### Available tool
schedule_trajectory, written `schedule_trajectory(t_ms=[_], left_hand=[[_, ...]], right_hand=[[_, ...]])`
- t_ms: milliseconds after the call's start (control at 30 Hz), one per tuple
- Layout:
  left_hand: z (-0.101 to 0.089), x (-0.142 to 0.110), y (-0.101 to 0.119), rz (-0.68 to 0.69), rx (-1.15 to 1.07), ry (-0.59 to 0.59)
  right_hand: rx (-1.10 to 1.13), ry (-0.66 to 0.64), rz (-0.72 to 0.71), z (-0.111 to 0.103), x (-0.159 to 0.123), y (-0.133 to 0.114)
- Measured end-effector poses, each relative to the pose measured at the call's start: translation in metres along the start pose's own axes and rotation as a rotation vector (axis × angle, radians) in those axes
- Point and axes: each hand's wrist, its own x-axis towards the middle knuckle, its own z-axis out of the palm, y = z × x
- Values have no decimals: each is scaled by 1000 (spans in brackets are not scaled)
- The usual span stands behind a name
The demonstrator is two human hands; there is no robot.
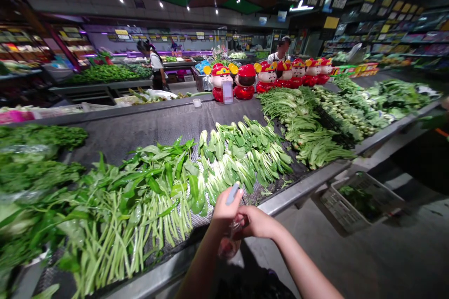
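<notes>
In the head view, my left hand [224,206] is closed just over the metal front edge of the vegetable stand. A smooth grey piece [232,194] sticks out at its thumb side. Beside it, my right hand [257,222] has its fingers curled in against a clear container [229,246], whose lower part hangs below both hands. Whether the grey piece belongs to that container, I cannot tell. Nearest beyond the hands lie bunches of leafy greens with pale stems [242,149], and to the left long-stemmed water spinach [136,210].
Red mascot figures [244,83] line the back ledge. More greens [312,135] cover the stand to the right. A plastic crate [366,196] with leaves sits on the floor at right. One person [156,63] stands behind at left, another [278,51] behind the figures.
</notes>
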Motion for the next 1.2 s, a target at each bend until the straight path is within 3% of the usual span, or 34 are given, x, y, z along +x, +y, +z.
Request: schedule_trajectory(t_ms=[300,467,900,1200], left_hand=[[-12,11,27,-14,-31,156],[-14,20,37,-64,7,235],[-6,34,51,-74,78,397],[-2,21,50,-146,80,472]], right_hand=[[-14,-15,-120,-16,6,-28],[-29,-71,-95,-25,12,-36],[-119,-46,-110,-48,15,-46],[-32,-183,-148,-52,19,-35]])
